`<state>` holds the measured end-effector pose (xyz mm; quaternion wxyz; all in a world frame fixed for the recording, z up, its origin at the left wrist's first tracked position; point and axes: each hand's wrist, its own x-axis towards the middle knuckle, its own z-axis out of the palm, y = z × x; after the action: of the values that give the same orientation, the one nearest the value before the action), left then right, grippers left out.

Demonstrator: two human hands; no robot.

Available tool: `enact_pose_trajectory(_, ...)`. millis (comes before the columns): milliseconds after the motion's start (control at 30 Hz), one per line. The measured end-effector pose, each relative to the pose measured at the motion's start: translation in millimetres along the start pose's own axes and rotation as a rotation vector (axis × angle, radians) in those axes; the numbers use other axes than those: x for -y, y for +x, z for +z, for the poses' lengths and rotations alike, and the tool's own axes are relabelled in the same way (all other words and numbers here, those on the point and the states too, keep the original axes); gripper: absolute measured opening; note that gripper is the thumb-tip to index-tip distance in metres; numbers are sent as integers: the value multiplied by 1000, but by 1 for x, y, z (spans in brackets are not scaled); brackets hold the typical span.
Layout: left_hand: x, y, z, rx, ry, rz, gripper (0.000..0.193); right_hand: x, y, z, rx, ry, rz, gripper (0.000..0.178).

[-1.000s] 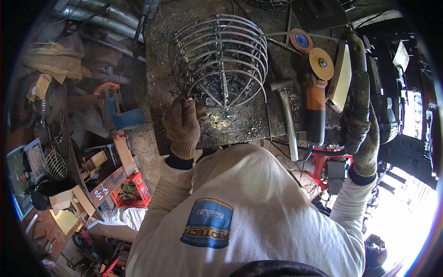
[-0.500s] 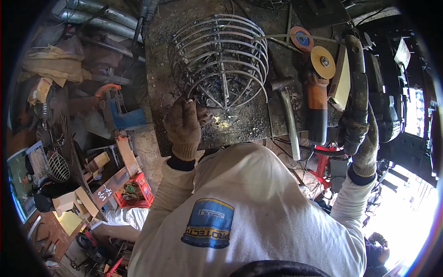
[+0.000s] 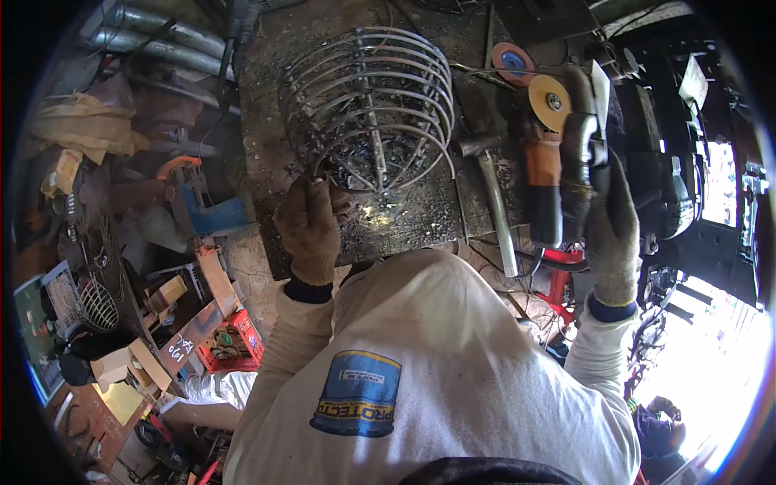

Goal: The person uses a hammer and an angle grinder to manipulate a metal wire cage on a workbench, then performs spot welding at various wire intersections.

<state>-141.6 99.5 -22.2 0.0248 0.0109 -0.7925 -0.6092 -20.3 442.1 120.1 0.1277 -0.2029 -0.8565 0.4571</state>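
A rounded cage of bent metal rods (image 3: 380,118) lies on the dark workbench (image 3: 436,230). My gloved left hand (image 3: 310,222) is closed at the cage's near left edge, its fingertips pinching a rod end there. My gloved right hand (image 3: 614,234) grips a long grey and black cylindrical tool (image 3: 577,162), whose exact kind I cannot make out. It is raised close beside an orange and black angle grinder (image 3: 543,178) with a yellow disc. Left of that grinder lies a hammer (image 3: 495,206) with a metal handle.
A red and blue disc (image 3: 513,63) lies at the bench's far right. Metal bits and dark grit cover the bench around the cage. To the left are a blue and orange tool (image 3: 212,208), a red crate (image 3: 232,343) and open cardboard boxes (image 3: 133,364). Cables hang below the bench edge.
My right hand has brought the grey and black tool left, closer to the orange grinder. My left hand stays at the cage's edge. The whole view has shifted slightly.
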Motion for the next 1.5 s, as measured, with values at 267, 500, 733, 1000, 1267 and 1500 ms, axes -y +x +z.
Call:
enact_pose_trajectory(267, -3, 0, -2, 31, -9, 9, 28, 30, 0, 25, 40, -310, 47, 54)
enact_pose_trajectory(500, 7, 0, -1, 5, -29, -5, 31, 34, 12, 32, 91, -399, 104, 61)
enact_pose_trajectory(733, 1, -3, 1, 8, -38, -66, 31, 28, 15, 37, 75, -403, 188, 62)
enact_pose_trajectory(1000, 3, -5, 2, -2, -305, -163, 26, 17, 9, 33, -39, -449, -1, 54)
enact_pose_trajectory(1267, 46, -11, -9, 53, 352, 94, 40, 33, 9, 34, -24, -422, 192, 60)
enact_pose_trajectory(1500, 32, 1, -11, -130, 901, 798, 31, 31, 36, 37, -69, -436, 122, 63)
